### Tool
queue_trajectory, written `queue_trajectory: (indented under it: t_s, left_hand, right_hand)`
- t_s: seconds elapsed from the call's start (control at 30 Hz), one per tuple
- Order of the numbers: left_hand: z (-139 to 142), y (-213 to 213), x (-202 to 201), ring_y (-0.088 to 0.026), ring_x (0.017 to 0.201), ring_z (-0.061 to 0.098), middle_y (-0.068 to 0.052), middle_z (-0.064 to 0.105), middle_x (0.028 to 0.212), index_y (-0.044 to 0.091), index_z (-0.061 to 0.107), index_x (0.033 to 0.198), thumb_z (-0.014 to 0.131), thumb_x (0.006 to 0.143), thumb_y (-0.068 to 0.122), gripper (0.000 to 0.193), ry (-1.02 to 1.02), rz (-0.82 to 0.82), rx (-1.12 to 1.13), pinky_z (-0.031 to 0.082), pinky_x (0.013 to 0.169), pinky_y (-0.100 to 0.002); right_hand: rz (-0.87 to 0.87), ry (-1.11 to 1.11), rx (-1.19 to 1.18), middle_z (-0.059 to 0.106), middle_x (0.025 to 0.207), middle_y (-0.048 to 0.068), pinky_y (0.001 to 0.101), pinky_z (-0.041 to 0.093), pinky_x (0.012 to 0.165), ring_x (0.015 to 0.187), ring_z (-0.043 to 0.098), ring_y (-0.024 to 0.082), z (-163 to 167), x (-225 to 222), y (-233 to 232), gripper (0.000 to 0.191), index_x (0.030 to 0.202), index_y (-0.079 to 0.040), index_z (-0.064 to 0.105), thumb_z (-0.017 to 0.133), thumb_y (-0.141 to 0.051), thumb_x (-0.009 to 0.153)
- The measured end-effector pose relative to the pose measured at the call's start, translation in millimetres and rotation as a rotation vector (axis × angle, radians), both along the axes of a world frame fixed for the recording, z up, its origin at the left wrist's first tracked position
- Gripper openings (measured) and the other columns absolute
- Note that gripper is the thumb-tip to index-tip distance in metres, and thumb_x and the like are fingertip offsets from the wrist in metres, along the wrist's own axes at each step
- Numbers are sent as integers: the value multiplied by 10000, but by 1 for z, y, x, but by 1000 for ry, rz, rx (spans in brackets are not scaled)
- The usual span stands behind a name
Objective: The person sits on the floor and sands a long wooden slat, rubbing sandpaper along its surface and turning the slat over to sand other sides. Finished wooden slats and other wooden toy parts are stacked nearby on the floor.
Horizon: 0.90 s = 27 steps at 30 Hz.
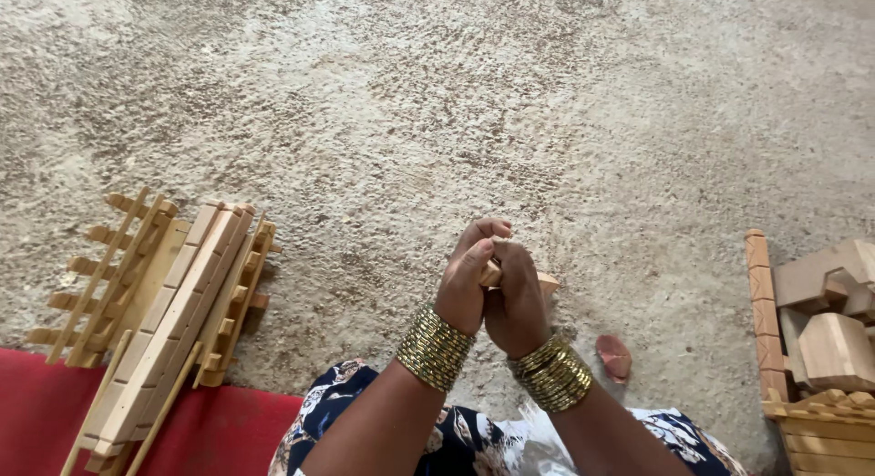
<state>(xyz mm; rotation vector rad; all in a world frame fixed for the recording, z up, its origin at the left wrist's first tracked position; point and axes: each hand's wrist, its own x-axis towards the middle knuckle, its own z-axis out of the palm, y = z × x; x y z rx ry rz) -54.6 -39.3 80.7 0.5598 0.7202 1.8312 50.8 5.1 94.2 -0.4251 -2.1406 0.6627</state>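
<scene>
Both hands up together over the floor (437, 102): left hand (467, 280) and right hand (516, 298) wrap one small wooden piece (547, 283), fingers (483, 230) pressed tight around it, its pale end poking out right of the knuckles, wooden racks (164, 303) lying well off left

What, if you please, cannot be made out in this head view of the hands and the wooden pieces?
- Small pale wooden piece: mostly hidden by the clasped left hand and right hand; shape unclear.
- Stack of pale notched wooden slats: lower end cut off by bottom edge.
- Pale wooden blocks: cut off by right edge.
- Small reddish lump: too small to identify.
</scene>
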Motion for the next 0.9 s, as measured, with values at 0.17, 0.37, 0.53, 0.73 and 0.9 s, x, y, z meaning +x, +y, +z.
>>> queue_trajectory:
  t_s: [0.17, 0.37, 0.53, 0.73, 0.9]
  left_hand:
    - [-10, -3, 13, -121, 924, 524, -44, 566, 1153, 79, 583, 1181, 559, 992, 264, 265, -133, 140, 59, 460, 762, -242]
    - [-24, 7, 21, -199, 1004, 593, -85, 612, 1057, 43, 616, 1038, 647, 901, 534, 511, -197, 377, -119, 479, 938, -380]
    - [-33, 10, 12, -211, 1022, 586, -53, 583, 1003, 113, 575, 1022, 625, 834, 731, 649, -352, 465, -81, 462, 1019, -409]
    - [-33, 21, 33, -175, 986, 585, -51, 601, 987, 104, 574, 1009, 626, 880, 702, 614, -71, 378, -141, 507, 960, -345]
    - [-32, 13, 45, -162, 963, 541, -35, 566, 1003, 101, 574, 991, 711, 929, 494, 420, -46, 280, -95, 479, 917, -372]
  right_hand:
    - [-19, -102, -9, 630, 1013, 133, 378, 541, 756, 914, 633, 258, -68, 18, 22, 260, 1180, -37, 523, 480, 89, 957]
    - [-192, -192, -32, 626, 959, 176, 486, 506, 837, 927, 611, 368, -142, 55, 73, 306, 1071, -30, 554, 480, 127, 819]
    - [-216, -279, -192, 651, 904, 163, 455, 531, 772, 874, 635, 367, -161, 51, 91, 287, 965, -40, 612, 509, 142, 768]
    - [-244, -330, -172, 653, 868, 147, 435, 543, 760, 854, 652, 354, -117, 36, 73, 266, 962, -57, 622, 552, 121, 777]
    - [-22, -156, 11, 655, 910, 166, 432, 541, 698, 814, 653, 338, -54, 31, 45, 323, 1107, -28, 570, 688, -41, 808]
